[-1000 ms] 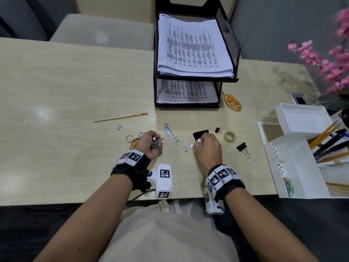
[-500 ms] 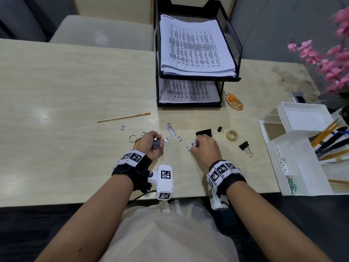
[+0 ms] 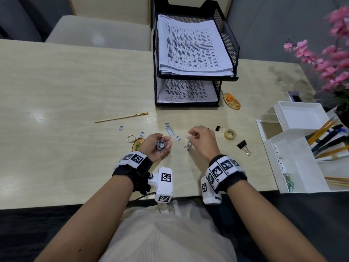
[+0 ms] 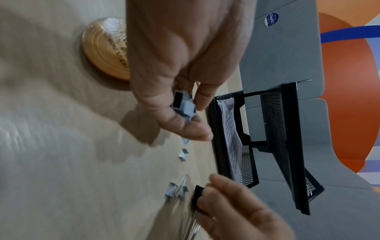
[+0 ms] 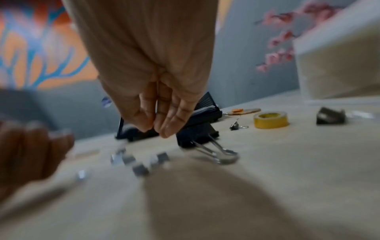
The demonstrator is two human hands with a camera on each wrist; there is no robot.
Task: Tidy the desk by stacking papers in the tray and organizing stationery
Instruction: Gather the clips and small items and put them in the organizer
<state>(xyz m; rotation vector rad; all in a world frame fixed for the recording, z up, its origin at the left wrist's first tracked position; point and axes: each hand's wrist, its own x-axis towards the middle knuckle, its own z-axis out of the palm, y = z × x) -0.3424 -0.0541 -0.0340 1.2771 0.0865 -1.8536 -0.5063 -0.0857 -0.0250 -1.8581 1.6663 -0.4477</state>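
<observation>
My left hand (image 3: pixel 162 143) lies palm up on the desk, cupped round several grey staple strips (image 3: pixel 161 145); the left wrist view shows its fingers (image 4: pixel 180 123) curled about the strips (image 4: pixel 184 106). My right hand (image 3: pixel 191 133) hovers just above the desk to the right, thumb and fingertips (image 5: pixel 164 128) pinched together; nothing shows between them. Loose staple strips (image 3: pixel 170 130) and a paper clip (image 3: pixel 187 141) lie between the hands. A large black binder clip (image 5: pixel 197 138) lies behind the right fingers. The black two-tier tray (image 3: pixel 229 78) holds stacked papers (image 3: pixel 192 46).
A white organizer (image 3: pixel 287 148) with pens stands at the right edge. Near it lie a tape roll (image 3: pixel 229 134), a binder clip (image 3: pixel 243 145) and a smaller one (image 3: pixel 218 128). A thin brush (image 3: pixel 121 118) and a wooden keychain (image 3: pixel 137 144) lie at the left; pink flowers (image 3: pixel 330 59) at far right.
My right hand has lifted off the staple pieces on the desk and drawn its fingertips together. My left hand has turned more palm up, and the strips in it show.
</observation>
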